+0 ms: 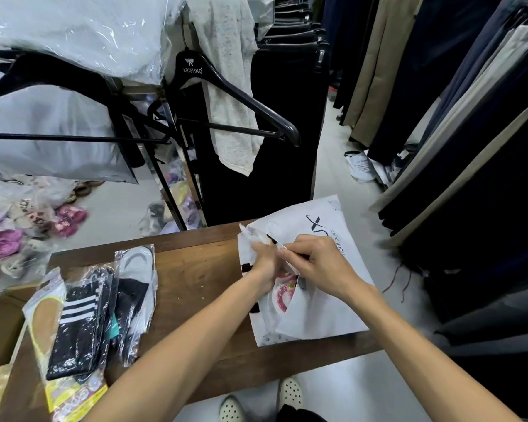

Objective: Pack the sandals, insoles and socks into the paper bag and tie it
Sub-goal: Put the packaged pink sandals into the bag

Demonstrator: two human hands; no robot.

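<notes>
A white paper bag (323, 306) with a black logo lies on the right part of the wooden table (195, 269). Its mouth is open and a pink sandal (282, 295) shows inside. My left hand (264, 263) reaches into the mouth and grips the bag's near flap. My right hand (317, 263) pinches the upper edge of the bag. On the table's left lie wrapped black striped socks (80, 324), a packet with a tan insole (45, 321) and wrapped black and white socks (136, 278).
A cardboard box (0, 336) stands at the table's left end. Clothes racks with dark garments (470, 147) crowd the right and back. A black hanger (235, 95) juts toward the table. Bagged sandals (28, 226) lie on the floor to the left.
</notes>
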